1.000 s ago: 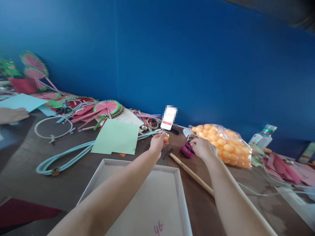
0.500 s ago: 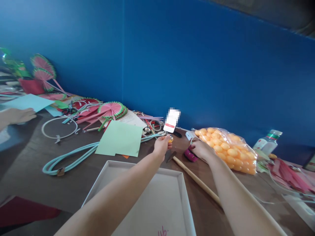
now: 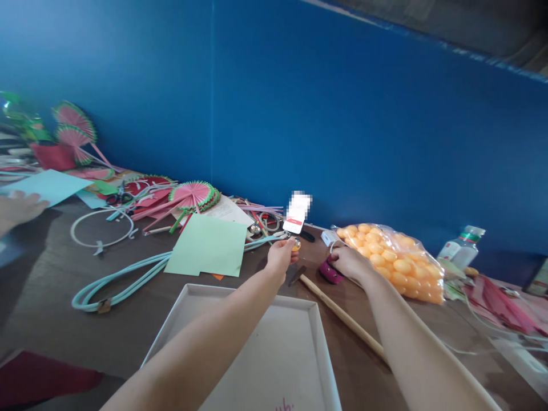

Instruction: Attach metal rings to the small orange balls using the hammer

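Observation:
My left hand (image 3: 280, 257) is closed, its fingertips pinching a small shiny gold ball (image 3: 296, 244) that looks like a bell. Just beyond it a phone (image 3: 294, 224) with a lit screen leans upright. My right hand (image 3: 349, 262) reaches down to a magenta band (image 3: 329, 273) with small metal studs, its fingers closed on the band's upper edge. The fingertips there are partly hidden. Between my hands lies a hammer (image 3: 342, 317), its wooden handle slanting toward my right forearm. Under my left forearm is a shallow white box (image 3: 274, 354).
A bag of orange balls (image 3: 394, 265) lies right of my right hand. Pale green paper (image 3: 208, 245), coiled light-blue tubing (image 3: 85, 297) and paper fans (image 3: 194, 197) are to the left. Another person's hand (image 3: 19, 211) touches light-blue paper (image 3: 55, 185). A bottle (image 3: 462, 248) stands far right.
Both my hands stay nearly in place, still on the gold ball and the magenta band. The other person's hand has shifted left. The view has tilted slightly.

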Tool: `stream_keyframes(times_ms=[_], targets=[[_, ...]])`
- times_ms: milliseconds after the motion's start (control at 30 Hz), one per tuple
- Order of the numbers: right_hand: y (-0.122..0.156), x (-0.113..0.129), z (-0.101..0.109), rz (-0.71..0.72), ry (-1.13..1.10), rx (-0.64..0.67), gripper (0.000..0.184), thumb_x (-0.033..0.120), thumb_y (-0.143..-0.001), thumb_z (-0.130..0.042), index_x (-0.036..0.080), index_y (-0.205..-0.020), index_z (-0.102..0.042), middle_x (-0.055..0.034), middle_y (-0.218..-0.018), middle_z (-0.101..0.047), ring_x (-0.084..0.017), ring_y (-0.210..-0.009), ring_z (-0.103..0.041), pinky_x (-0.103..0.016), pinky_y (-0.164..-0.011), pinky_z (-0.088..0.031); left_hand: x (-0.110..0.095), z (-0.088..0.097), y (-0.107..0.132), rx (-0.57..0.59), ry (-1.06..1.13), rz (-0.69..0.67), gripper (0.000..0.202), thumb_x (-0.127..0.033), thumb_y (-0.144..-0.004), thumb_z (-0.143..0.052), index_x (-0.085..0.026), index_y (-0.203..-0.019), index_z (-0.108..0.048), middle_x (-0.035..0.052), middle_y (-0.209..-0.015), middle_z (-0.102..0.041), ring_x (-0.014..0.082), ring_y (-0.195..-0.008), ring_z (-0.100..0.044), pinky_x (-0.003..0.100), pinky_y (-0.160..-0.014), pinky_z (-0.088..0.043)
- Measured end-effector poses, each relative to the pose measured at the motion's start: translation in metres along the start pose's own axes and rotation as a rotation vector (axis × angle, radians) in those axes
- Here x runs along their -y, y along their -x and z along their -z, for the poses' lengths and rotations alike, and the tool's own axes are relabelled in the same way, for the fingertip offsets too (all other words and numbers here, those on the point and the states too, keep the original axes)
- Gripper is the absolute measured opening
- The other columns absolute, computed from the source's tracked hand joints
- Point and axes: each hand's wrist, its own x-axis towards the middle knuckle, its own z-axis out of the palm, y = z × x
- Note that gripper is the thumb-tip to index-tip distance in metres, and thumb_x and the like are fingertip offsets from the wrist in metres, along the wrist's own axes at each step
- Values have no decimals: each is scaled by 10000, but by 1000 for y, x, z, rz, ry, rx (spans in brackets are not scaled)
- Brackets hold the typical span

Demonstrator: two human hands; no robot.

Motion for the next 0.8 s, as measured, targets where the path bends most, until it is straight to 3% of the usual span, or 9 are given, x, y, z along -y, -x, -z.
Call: stream_keyframes(times_ms=[100,267,400,500,600,800], targets=[[2,-5,3,-23,-32,50,147,344,-706,-580,307,-746,-717,17,-882,-696,-174,-786,-609,-266,-628,-385,-1,0,1,-6,1,3,229,-344,-763,-651,-130,-812,-584,51,-785,-613,77,-589,-562,215,-571,-470],[10,-12,5,-87,-326,-175,202,413,-719,-592,271,-800,-711,2,-837,-705,-180,-769,-621,-276,-657,-427,-2,0,2,-1,-10,2,228,-342,-790,-622,-122,-840,-583,59,-786,-619,76,-580,-555,218,-572,-473],[27,0,-5,-51,-794,-334,303,438,-722,-626,182,-873,-684,-32,-728,-677,-153,-629,-598,-265,-594,-449,-2,-1,2,5,5,20,247,-349,-778,-643,-120,-847,-582,63,-769,-618,87,-596,-573,233,-596,-488],[43,18,-20,-24,-1112,-337,357,459,-705,-676,171,-915,-656,8,-609,-598,-101,-485,-490,-221,-454,-367,0,-1,2,31,45,50,254,-353,-769,-658,-124,-841,-575,57,-744,-614,89,-588,-581,233,-597,-492],[54,34,-33,22,-1399,-269,355,427,-689,-715,183,-933,-633,33,-618,-567,-66,-452,-431,-204,-429,-342,1,-1,2,93,75,80,261,-361,-760,-672,-128,-828,-574,50,-734,-611,92,-582,-587,230,-588,-494],[63,40,-47,32,-1419,-199,399,484,-710,-674,207,-998,-671,-25,-844,-634,-130,-668,-562,-254,-545,-480,5,1,0,173,55,126,245,-346,-767,-668,-127,-847,-593,56,-778,-626,97,-605,-597,217,-563,-501]])
